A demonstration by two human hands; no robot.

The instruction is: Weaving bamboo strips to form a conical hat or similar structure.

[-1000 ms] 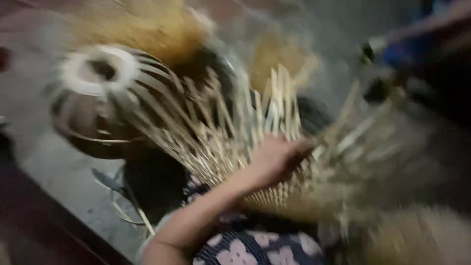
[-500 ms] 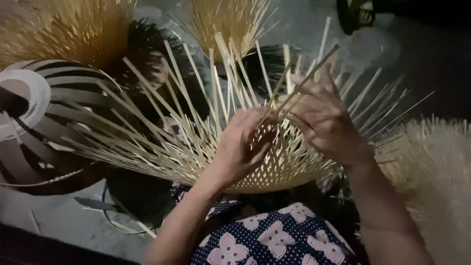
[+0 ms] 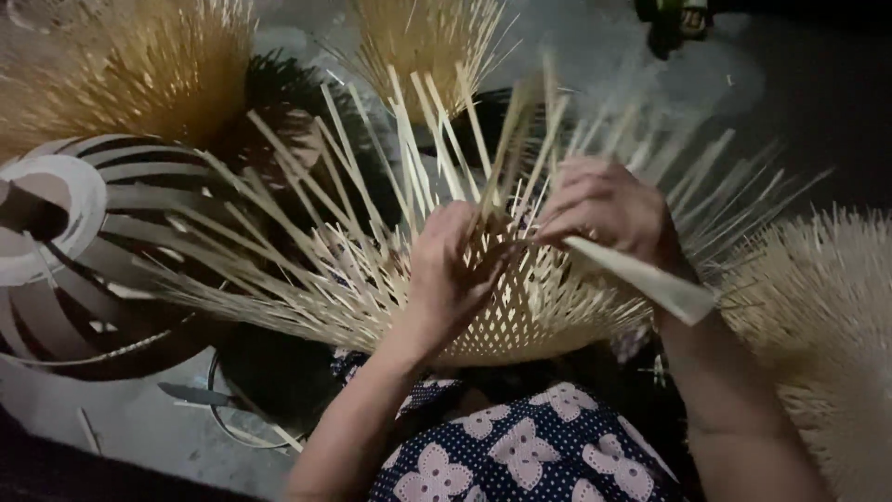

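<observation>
Over the lap, against dark flowered cloth (image 3: pixel 520 455): half-woven bamboo piece (image 3: pixel 520 321), domed, with open lattice at the middle and unwoven stakes fanning out past its rim on every side.

Left hand (image 3: pixel 451 270) laid on the crown of the dome, fingers curled and pressed into the lattice around a few upright stakes. Right hand (image 3: pixel 604 209) just beside it, toward the far rim, fingertips pinched on a flat pale strip (image 3: pixel 641 279) slanting down to the near right edge of the dome.

Step in hand, by judgement: threading of the strip through the stakes, weave pinned under the left hand. Next move, by judgement: a firm hold on the crown, stakes parted one over and one under, strip kept flat and drawn snug against the last row.

Around the lap: striped dark-and-white frame (image 3: pixel 84 242) at left; two bristling golden bundles (image 3: pixel 130 65) at the far side; pale bristling piece (image 3: pixel 827 307) at right; knife blade (image 3: pixel 195 395) on the grey floor (image 3: pixel 121 428), near left.
</observation>
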